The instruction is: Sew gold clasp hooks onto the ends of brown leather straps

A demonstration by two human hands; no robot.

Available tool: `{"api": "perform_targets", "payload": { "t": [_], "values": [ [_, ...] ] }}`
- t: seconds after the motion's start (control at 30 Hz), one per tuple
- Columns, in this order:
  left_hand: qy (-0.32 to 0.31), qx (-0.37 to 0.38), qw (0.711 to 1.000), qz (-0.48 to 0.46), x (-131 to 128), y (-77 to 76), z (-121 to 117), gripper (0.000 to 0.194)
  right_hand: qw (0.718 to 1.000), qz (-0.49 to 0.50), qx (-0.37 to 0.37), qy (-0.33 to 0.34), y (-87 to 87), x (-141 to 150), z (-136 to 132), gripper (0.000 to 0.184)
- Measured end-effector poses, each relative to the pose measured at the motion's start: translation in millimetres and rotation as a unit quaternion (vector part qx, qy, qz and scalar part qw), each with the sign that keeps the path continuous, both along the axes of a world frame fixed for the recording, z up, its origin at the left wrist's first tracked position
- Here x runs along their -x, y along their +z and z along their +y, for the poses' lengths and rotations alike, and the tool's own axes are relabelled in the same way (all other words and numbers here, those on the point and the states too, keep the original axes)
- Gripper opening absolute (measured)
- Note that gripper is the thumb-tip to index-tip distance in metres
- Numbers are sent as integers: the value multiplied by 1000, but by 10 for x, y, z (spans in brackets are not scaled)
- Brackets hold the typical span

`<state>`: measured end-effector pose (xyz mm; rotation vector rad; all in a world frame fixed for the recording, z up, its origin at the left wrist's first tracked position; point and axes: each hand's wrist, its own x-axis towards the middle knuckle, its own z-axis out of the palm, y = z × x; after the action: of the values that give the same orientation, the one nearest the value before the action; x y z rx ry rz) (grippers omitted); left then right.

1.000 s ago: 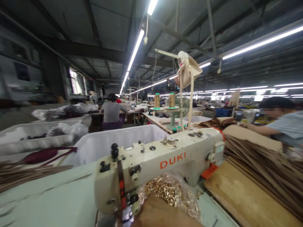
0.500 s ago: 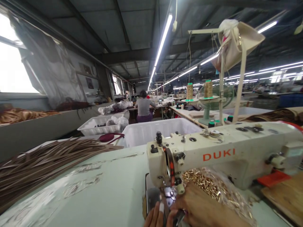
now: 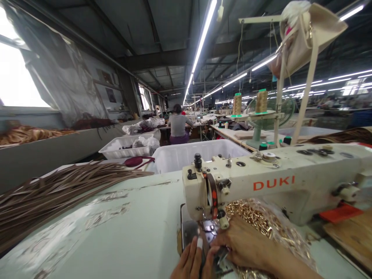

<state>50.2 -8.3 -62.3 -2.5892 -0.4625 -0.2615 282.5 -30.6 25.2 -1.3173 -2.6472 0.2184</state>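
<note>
Both hands are at the needle area of a cream sewing machine (image 3: 270,184) lettered DUKI. My left hand (image 3: 193,261), white tape round one finger, has its fingers together, pressing a narrow brown strip (image 3: 204,242) against the machine's bed just before the presser foot (image 3: 209,226). My right hand (image 3: 245,242) is closed beside the foot, its fingertips curled down close to the strip; what they grip is hidden. A pointed silver metal part shows below these fingertips. Behind my right hand lies a clear plastic bag of gold-coloured metal rings (image 3: 255,217).
Long brown strips (image 3: 72,186) lie in a heap on the left of the pale green table (image 3: 130,228). White bins (image 3: 197,153) stand beyond it. Thread cones (image 3: 261,101) rise behind the machine. A wooden board (image 3: 350,236) lies at right. A person (image 3: 178,126) sits farther off.
The view has tilted and shifted slightly, so the machine and thread stand appear farther right. Both hands stay at the presser foot with nearly the same hold.
</note>
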Motion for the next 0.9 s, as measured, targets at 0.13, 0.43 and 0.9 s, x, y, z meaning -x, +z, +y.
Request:
{"api": "perform_targets", "payload": {
  "t": [0.13, 0.43, 0.9],
  "values": [
    [63, 124, 985, 98, -78, 203, -99, 64, 1000, -19, -7, 3, -11, -27, 5, 19],
    [133, 277, 939, 157, -201, 558, -232, 72, 999, -39, -18, 16, 5, -38, 17, 24],
    [151, 283, 935, 153, -207, 625, -275, 81, 999, -42, -13, 11, 69, -23, 0, 19]
  ]
}}
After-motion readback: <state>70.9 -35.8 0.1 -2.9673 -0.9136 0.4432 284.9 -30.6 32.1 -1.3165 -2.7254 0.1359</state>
